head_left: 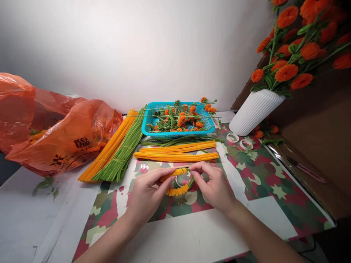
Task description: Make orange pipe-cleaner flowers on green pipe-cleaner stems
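Observation:
Both hands meet over the patterned table cover. My left hand (149,190) pinches a coiled yellow pipe cleaner (178,191), bent into an open loop with ridged turns. My right hand (215,184), thumb and forefinger together, grips the loop's right side, where a short green pipe cleaner (191,182) shows. A thin pale stick seems to run along the top between the fingertips; its ends are hidden. Through the loop a whitish ring is partly visible. Just beyond the hands lie straight yellow pipe cleaners (177,156).
A blue basket (145,128) holds orange-and-green pipe-cleaner flowers. Yellow (109,149) and green bundles (120,157) lie left of it, beside an orange plastic bag (63,142). Right: a tilted-looking white vase (253,113) of orange flowers, tape rolls (233,137) and scissors (307,170).

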Action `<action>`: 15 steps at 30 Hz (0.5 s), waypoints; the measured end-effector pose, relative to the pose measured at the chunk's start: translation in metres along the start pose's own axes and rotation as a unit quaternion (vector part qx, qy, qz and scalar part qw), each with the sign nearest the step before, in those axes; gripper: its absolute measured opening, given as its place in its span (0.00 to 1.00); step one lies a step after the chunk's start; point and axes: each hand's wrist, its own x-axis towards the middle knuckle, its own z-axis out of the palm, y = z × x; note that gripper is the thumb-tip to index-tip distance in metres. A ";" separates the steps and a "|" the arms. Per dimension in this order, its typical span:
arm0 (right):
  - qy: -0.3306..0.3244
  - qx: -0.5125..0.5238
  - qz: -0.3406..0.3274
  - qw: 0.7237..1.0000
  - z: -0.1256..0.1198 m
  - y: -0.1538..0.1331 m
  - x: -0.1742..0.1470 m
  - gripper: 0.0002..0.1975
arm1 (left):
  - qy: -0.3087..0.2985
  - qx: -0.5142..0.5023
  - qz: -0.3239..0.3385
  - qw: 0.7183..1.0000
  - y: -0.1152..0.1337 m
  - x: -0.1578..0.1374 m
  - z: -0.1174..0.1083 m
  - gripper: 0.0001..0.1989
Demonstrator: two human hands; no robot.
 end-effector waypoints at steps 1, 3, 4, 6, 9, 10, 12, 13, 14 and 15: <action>-0.007 0.013 0.011 1.000 0.001 -0.001 0.000 0.07 | -0.003 -0.004 0.001 1.000 0.001 0.000 0.000 0.08; -0.009 0.036 0.028 0.999 0.004 -0.002 -0.001 0.07 | -0.005 -0.012 -0.001 1.000 0.004 0.001 0.001 0.08; 0.001 0.046 0.038 0.998 0.004 -0.002 -0.001 0.06 | -0.001 -0.019 -0.007 1.000 0.005 0.001 0.002 0.10; 0.042 0.060 0.063 0.995 0.005 -0.002 0.000 0.04 | 0.017 -0.046 -0.038 0.998 0.007 0.001 0.003 0.16; 0.088 0.074 0.095 0.989 0.005 -0.001 0.001 0.03 | 0.037 -0.110 -0.102 0.988 0.007 0.000 0.004 0.21; 0.089 0.073 0.101 0.988 0.005 -0.001 0.001 0.04 | 0.041 -0.129 -0.116 0.984 0.006 0.000 0.004 0.21; 0.077 0.068 0.103 0.989 0.005 0.000 0.001 0.03 | 0.053 -0.157 -0.131 0.978 0.006 -0.001 0.004 0.19; 0.071 0.066 0.100 0.990 0.005 0.000 0.001 0.03 | 0.059 -0.164 -0.134 0.976 0.005 -0.001 0.004 0.19; 0.067 0.063 0.095 0.991 0.005 0.000 0.000 0.03 | 0.063 -0.166 -0.136 0.975 0.005 -0.001 0.004 0.18; 0.066 0.061 0.089 0.992 0.004 0.000 0.000 0.03 | 0.064 -0.165 -0.137 0.975 0.005 -0.001 0.004 0.18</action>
